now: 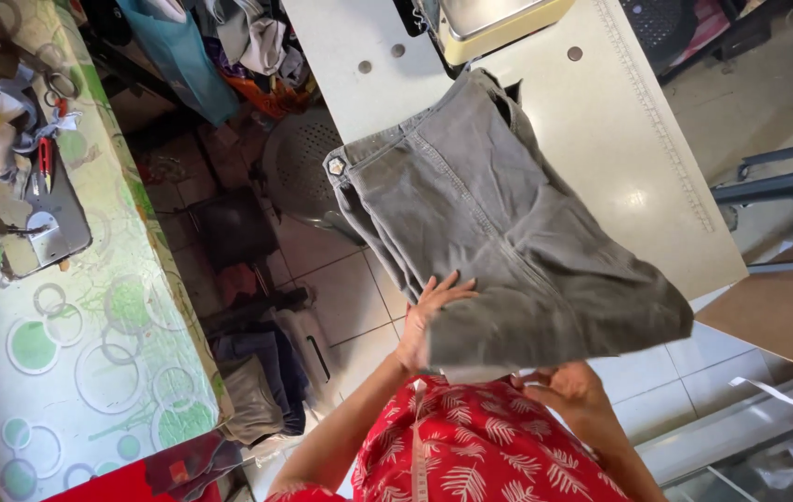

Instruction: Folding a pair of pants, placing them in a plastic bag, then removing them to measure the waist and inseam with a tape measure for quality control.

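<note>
A folded pair of grey trousers (pixel 499 232) with a metal waist button lies partly on the white sewing table (pixel 620 158) and overhangs its near edge. My left hand (pixel 422 321) grips the near left corner, fingers spread on top of the cloth. At the near right edge, my right hand (pixel 566 389) holds the trousers from beneath, mostly hidden under the fabric. A tape measure (pixel 420 446) hangs down my red leaf-patterned top.
A cream sewing machine base (pixel 499 28) stands at the table's far end. A table with a green-circle cloth (pixel 71 353) on the left carries scissors, scraps and tools. Clothes lie piled on the tiled floor (pixel 262 372). A grey stool (pixel 299 167) and a plastic chair (pixel 787 186) stand nearby.
</note>
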